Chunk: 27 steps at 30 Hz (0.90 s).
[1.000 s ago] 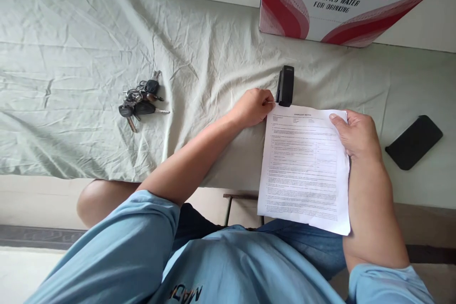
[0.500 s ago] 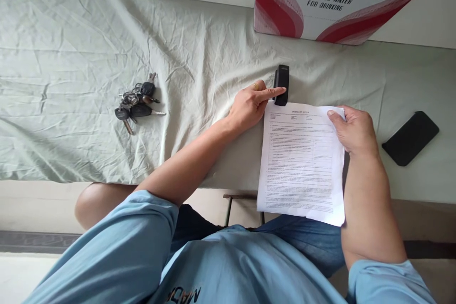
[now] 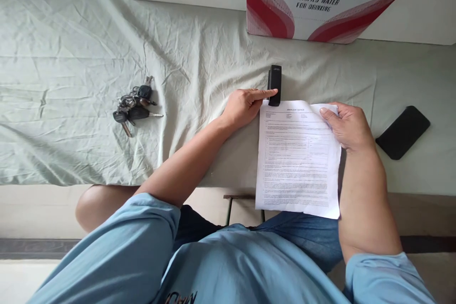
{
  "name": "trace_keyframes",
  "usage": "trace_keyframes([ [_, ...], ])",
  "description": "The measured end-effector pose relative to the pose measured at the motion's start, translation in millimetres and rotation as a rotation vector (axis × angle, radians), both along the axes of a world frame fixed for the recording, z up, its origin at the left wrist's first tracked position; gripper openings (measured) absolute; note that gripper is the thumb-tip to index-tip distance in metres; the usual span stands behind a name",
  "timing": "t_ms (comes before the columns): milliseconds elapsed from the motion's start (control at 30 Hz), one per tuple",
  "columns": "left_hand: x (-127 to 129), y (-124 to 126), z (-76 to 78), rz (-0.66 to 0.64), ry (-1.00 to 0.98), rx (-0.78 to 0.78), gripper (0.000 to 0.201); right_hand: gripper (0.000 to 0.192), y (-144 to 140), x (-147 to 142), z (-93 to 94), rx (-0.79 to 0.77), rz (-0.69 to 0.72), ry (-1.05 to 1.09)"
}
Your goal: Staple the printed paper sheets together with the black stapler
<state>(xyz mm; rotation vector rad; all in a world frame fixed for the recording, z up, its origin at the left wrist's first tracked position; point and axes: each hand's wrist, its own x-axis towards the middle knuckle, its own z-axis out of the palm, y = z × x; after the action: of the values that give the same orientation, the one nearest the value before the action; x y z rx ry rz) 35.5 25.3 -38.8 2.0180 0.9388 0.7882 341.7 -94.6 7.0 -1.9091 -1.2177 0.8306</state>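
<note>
A: So, surface?
B: Wrinkled pale sheet [image 3: 89,57]; stapler [image 3: 274,85] lay below the water box [image 3: 320,0], keys [image 3: 133,107] far left, phone [image 3: 402,132] right.
A: Hands?
B: Left hand [image 3: 245,107] loosely curled, forefinger touching the stapler. Right hand [image 3: 347,126] pinched the paper [image 3: 297,156] just below it.

At frame centre, the left hand [image 3: 244,107] points a forefinger onto the black stapler [image 3: 274,85]; the right hand [image 3: 347,126] grips the printed paper [image 3: 297,159] by its upper right corner.
</note>
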Motion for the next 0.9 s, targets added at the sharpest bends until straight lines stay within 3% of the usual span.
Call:
trace_keyframes([
  [133, -1.9, 4.2, 0.7, 0.002, -0.117, -0.052, 0.036, 0.057, -7.2, -9.7, 21.1, -0.155, 0.234, 0.185],
  [267, -5.0, 6.0, 3.9, 0.067, -0.159, -0.157, 0.040, 0.050, -15.8, -8.4, 27.1, -0.174, 0.386, 0.285],
  [333, -6.5, 6.4, 6.4, 0.083, -0.195, -0.243, 0.041, 0.043, -16.7, -5.6, 21.8, -0.065, 0.301, 0.298],
  [433, -9.0, 6.5, 11.7, 0.054, -0.241, -0.359, 0.069, 0.040, -11.0, -5.1, 10.7, 0.120, 0.065, 0.282],
  [567, -13.0, 5.1, 21.0, -0.069, -0.244, -0.437, 0.081, 0.042, 0.5, -8.7, 1.9, 0.203, -0.137, 0.260],
  [700, -14.7, 7.3, 21.6, -0.193, -0.190, -0.451, 0.082, 0.040, 3.5, -7.9, -1.2, 0.234, -0.187, 0.238],
  [900, -11.4, 14.0, 9.2, -0.082, -0.250, -0.416, 0.084, 0.052, 0.5, -10.5, 1.0, 0.206, -0.112, 0.350],
])
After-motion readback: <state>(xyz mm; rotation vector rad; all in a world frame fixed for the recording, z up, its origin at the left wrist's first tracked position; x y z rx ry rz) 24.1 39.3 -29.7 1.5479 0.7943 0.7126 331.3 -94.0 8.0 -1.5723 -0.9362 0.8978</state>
